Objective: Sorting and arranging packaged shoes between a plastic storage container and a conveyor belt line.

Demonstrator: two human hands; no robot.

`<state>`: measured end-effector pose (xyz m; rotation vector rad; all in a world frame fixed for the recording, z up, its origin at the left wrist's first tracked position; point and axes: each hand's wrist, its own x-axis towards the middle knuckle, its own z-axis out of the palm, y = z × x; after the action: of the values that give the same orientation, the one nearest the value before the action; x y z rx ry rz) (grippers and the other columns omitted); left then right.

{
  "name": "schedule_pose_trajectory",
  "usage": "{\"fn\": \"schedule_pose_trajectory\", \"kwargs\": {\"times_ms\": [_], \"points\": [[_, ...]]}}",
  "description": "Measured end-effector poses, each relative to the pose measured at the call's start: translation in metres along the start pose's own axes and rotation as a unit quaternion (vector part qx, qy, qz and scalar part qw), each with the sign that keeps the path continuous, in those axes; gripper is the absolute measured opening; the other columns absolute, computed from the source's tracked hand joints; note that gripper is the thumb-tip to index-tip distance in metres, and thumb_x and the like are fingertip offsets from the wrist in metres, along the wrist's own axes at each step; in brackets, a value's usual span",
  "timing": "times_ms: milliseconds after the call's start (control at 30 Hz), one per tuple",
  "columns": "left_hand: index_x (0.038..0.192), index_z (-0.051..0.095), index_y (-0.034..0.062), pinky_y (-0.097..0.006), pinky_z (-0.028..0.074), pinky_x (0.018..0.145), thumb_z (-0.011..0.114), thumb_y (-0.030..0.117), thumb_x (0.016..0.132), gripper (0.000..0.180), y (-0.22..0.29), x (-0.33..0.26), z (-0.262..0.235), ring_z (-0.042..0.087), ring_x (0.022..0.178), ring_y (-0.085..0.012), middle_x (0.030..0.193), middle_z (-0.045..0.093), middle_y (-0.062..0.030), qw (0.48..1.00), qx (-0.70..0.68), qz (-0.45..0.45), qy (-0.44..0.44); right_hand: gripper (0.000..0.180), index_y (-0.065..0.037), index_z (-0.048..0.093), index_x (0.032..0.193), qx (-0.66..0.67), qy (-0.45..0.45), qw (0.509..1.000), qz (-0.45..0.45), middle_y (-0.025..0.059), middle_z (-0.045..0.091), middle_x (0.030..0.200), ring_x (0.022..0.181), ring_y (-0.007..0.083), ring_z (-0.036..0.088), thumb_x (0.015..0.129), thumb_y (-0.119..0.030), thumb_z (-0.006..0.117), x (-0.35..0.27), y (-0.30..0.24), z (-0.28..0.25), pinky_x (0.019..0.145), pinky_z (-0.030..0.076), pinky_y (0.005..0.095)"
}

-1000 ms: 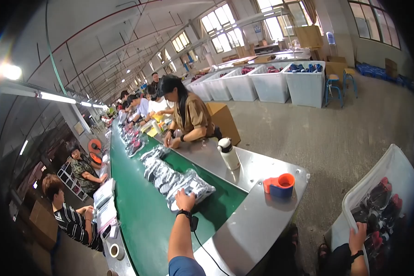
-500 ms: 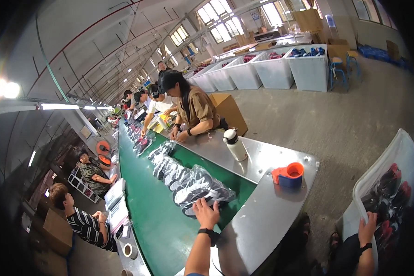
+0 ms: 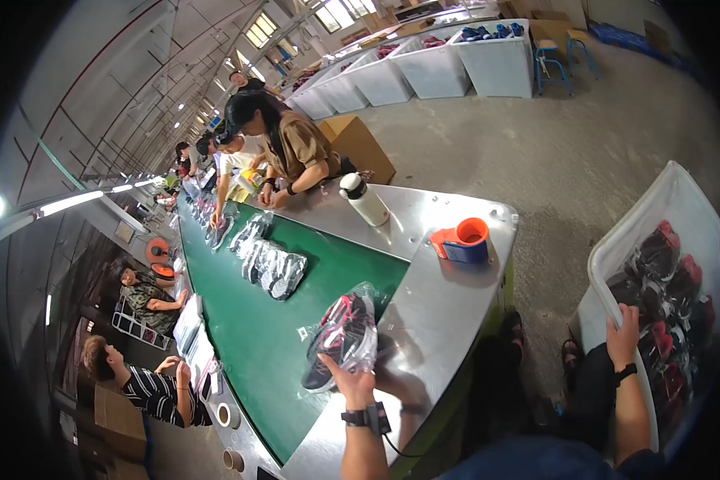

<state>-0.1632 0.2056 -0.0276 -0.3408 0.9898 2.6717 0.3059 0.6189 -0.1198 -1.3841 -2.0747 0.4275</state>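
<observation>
My left hand grips the near end of a pair of black and red shoes in a clear plastic bag. The bagged shoes are at the near end of the green conveyor belt, beside the metal end plate; whether they touch the belt is hard to tell. Some of my left fingers are hidden behind the bag. Over to the right, my right hand is closed around the rim of a white plastic bin. Inside that bin lie several bagged black and red shoes.
More bagged shoes lie farther up the belt. On the metal tabletop stand a white bottle and an orange and blue tape dispenser. Tape rolls sit on the left edge. Co-workers line both sides.
My left hand, earlier on the nearest bagged shoes in the row, now holds a bagged pair apart from the others and nearer me. My right hand stays on the bin rim. The view has shifted.
</observation>
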Motion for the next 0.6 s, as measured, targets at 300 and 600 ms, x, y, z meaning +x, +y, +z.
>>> {"fn": "schedule_pose_trajectory", "kwargs": {"times_ms": [300,600], "points": [[0.164,0.013,0.0102,-0.061,0.055,0.097,0.092,0.054,0.074,0.127,0.033,0.080,-0.009,0.056,0.131,-0.0391,0.150,0.053,-0.0160,0.956,0.160,0.047,0.243,0.048,-0.001,0.060,0.129,0.022,0.015,1.000,-0.012,0.0163,0.056,0.121,0.116,0.0391,0.060,0.084,-0.011,0.073,-0.005,0.004,-0.006,0.097,0.050,0.0443],[0.155,0.040,0.0079,-0.061,0.055,0.103,0.060,0.028,0.082,0.078,0.058,0.104,-0.070,0.066,0.120,-0.0419,0.131,0.066,-0.0191,0.990,0.126,-0.027,0.054,0.045,-0.003,0.060,0.128,0.023,0.032,0.999,-0.037,0.0154,0.056,0.118,0.111,0.0397,0.062,0.085,-0.010,0.073,-0.001,-0.011,-0.010,0.092,0.052,0.0452]]}}
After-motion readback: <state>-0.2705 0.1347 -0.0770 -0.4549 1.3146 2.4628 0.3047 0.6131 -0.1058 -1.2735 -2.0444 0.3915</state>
